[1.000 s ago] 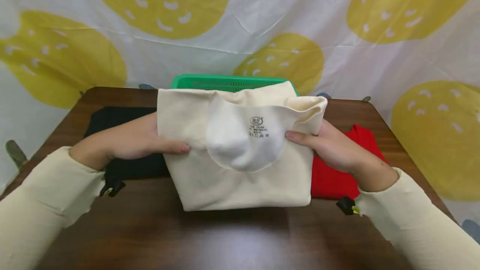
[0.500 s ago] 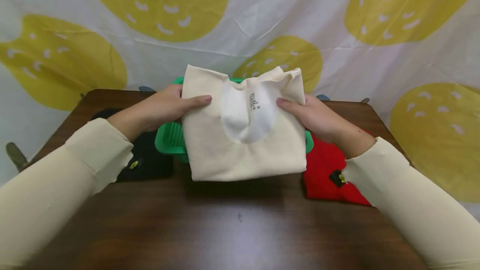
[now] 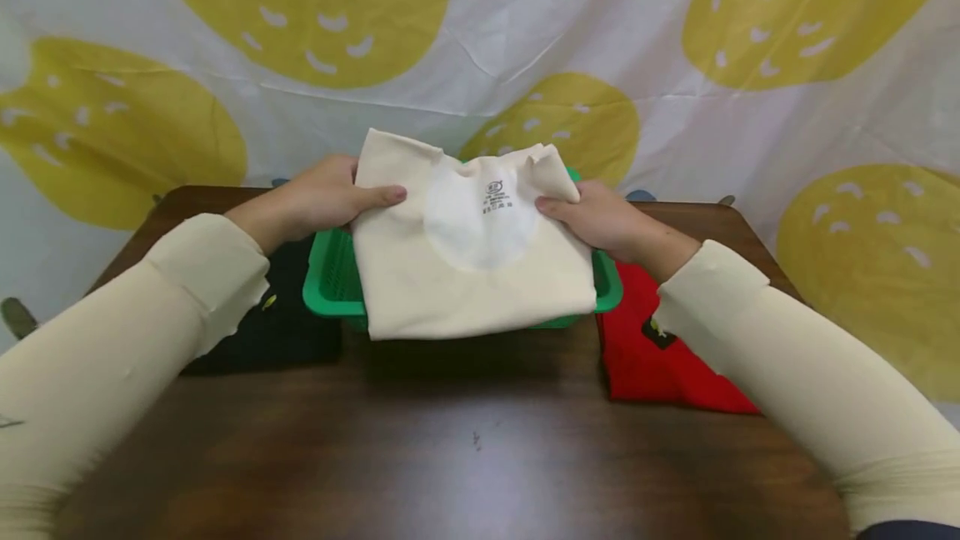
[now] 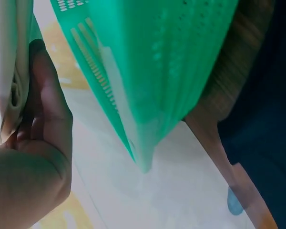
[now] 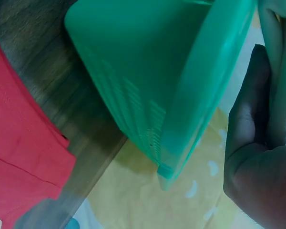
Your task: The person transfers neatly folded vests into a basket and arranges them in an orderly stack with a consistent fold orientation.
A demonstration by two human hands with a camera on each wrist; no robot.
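Folded cream garment (image 3: 480, 298) is hanging above the green basket (image 3: 330, 307) — hiding much of it | left hand (image 3: 321, 194) is gripping one side, right hand (image 3: 606, 219) is gripping the other, thumbs in front | black cloth (image 3: 292, 327) is lying left, red cloth (image 3: 652, 369) is lying right, on the wooden table (image 3: 450, 482)

Blk cloth (image 3: 296, 319) L on brn tbl (image 3: 450, 473), red cloth (image 3: 656, 373) R; wht sheet (image 3: 570, 23) w/ yel print behind.
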